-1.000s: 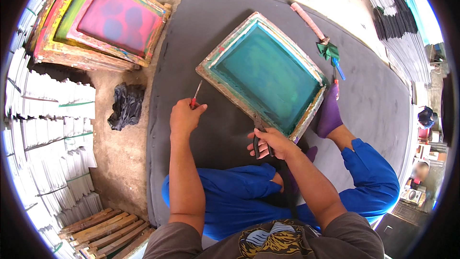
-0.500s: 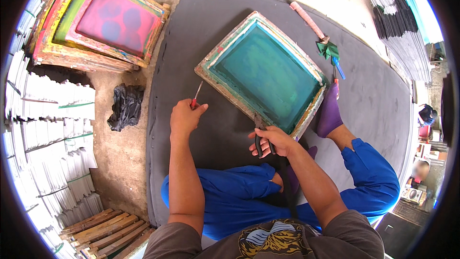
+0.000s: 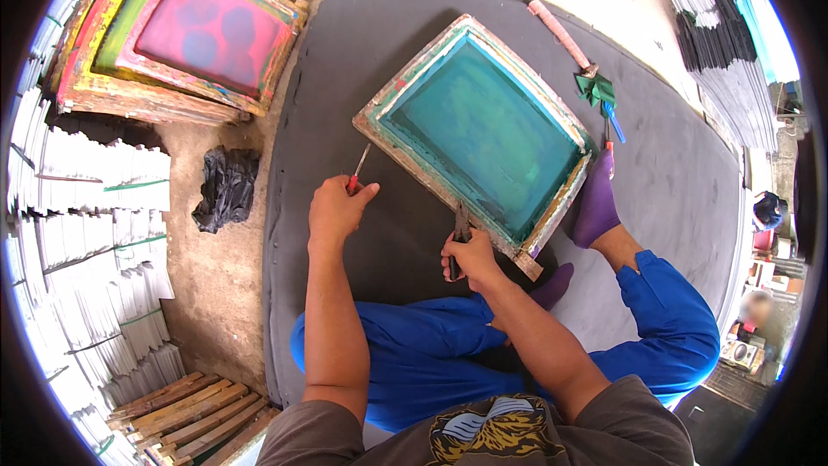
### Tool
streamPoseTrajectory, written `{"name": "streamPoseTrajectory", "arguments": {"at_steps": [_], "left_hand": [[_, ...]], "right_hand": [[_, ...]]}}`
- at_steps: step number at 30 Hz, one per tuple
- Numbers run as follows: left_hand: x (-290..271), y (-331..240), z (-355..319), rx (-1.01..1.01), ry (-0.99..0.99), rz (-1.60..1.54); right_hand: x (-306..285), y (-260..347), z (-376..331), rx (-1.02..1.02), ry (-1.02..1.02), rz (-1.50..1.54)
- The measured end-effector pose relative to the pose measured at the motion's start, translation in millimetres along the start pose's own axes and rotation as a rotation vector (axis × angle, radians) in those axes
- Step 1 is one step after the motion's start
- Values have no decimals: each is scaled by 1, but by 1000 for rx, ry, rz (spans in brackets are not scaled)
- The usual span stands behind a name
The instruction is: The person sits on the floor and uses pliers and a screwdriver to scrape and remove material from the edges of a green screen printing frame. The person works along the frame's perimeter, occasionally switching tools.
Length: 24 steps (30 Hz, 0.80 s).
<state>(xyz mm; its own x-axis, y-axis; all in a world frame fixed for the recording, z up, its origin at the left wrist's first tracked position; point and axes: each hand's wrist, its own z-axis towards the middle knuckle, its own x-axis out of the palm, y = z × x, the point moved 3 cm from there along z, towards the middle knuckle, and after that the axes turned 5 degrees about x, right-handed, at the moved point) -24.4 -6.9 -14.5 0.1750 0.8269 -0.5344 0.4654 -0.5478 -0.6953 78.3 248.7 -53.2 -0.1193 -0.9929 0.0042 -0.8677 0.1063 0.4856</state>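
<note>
A wooden screen-printing frame (image 3: 405, 163) with teal mesh lies slantwise on the dark padded surface in front of me. My left hand (image 3: 335, 214) is closed round the red handle of a screwdriver (image 3: 364, 160). Its shaft points up toward the frame's left corner, and I cannot tell if the tip touches the wood. My right hand (image 3: 473, 259) grips a pair of pliers (image 3: 462, 221) with dark handles, fingers wrapped round them. The pliers' jaws are at the frame's near edge; whether they pinch anything there is too small to make out.
Beyond the frame, to the right, lie a hammer (image 3: 561, 34) with a pinkish handle, green scraps (image 3: 595, 89) and another screwdriver (image 3: 609, 131) by my purple-socked foot (image 3: 595, 203). Colourful printing frames (image 3: 207, 99) are stacked at left, near a black plastic bag (image 3: 227, 190) and white bundled stacks (image 3: 103, 160).
My right hand has shifted left and turned, and the pliers' spread handles are now squeezed together in the fist. The left hand with the screwdriver has barely moved.
</note>
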Motion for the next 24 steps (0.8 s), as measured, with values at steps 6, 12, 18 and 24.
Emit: {"name": "streamPoseTrajectory", "arguments": {"at_steps": [6, 12, 18, 24], "left_hand": [[-1, -2, 1, 23, -7, 22], [-4, -1, -4, -47, 116, -87], [-4, 17, 2, 2, 60, -178], [-7, 32, 13, -8, -74, 65]], "right_hand": [[3, -21, 19, -207, -210, -143], [57, -14, 3, -246, 137, -301], [116, 10, 4, -105, 405, -363], [98, 1, 8, 86, 561, -189]]}}
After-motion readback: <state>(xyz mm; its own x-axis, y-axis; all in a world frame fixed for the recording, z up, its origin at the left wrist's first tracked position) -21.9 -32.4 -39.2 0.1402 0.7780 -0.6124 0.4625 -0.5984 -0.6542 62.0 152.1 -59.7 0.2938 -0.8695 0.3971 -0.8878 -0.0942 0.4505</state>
